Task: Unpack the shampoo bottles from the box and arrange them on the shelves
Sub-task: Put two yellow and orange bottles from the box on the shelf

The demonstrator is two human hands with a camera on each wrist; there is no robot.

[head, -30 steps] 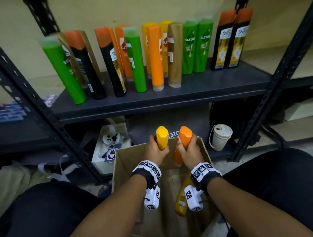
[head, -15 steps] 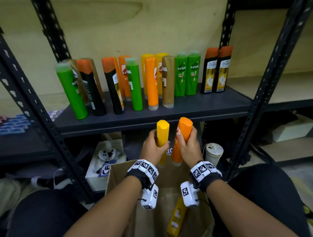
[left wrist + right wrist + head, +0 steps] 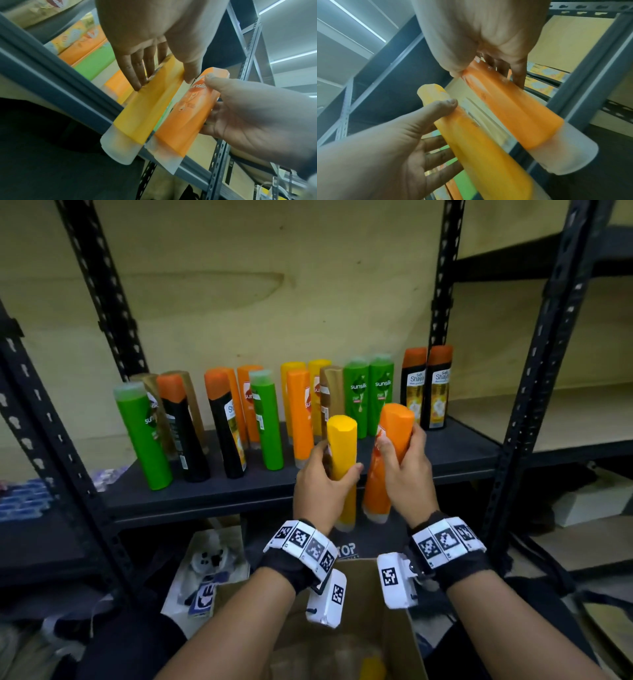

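My left hand (image 3: 325, 484) grips a yellow shampoo bottle (image 3: 342, 453) upright, its pale cap end down. Beside it my right hand (image 3: 404, 470) grips an orange shampoo bottle (image 3: 387, 460) the same way. Both bottles hang in front of the dark shelf's (image 3: 205, 494) front edge, level with it. The left wrist view shows the yellow bottle (image 3: 147, 108) under my left fingers (image 3: 133, 70) and the orange bottle (image 3: 187, 116) close by. Seen from the right wrist, the orange bottle (image 3: 513, 111) and the yellow bottle (image 3: 484, 151) lie side by side. The cardboard box (image 3: 394, 628) stands open below my wrists.
Several green, black, orange, yellow and brown bottles (image 3: 267, 419) stand in a row along the shelf. Black perforated uprights (image 3: 534, 412) frame the shelf on both sides. A white carton (image 3: 209, 570) sits under the shelf to the left of the box.
Both hands have lifted the two bottles up out of the box, from below the shelf to the height of its front edge. The view has tilted upward.
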